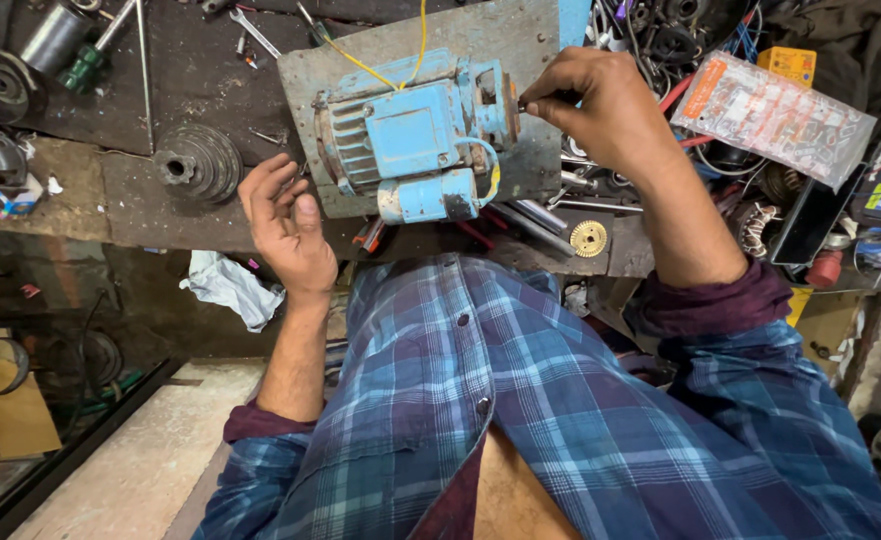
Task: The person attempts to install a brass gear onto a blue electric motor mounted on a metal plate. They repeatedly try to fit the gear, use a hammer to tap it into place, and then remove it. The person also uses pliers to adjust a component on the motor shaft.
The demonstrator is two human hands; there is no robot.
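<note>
A light-blue electric motor [415, 135] with cooling fins lies on a worn grey metal plate [505, 40] on the workbench. A yellow wire [375, 68] runs up from it. My right hand [600, 105] is at the motor's right end, its fingers pinched on a small dark part at the shaft side; what the part is cannot be told. My left hand [285, 220] hovers palm-up just left of the motor near the bench edge, fingers loosely curled, with nothing in it.
A stepped dark pulley [198, 162] sits left of the plate. A brass gear [588, 238], a clear packet of small parts [775, 115], wrenches [255, 30], cables and loose tools crowd the bench's right side. A crumpled white rag [230, 287] lies below the bench edge.
</note>
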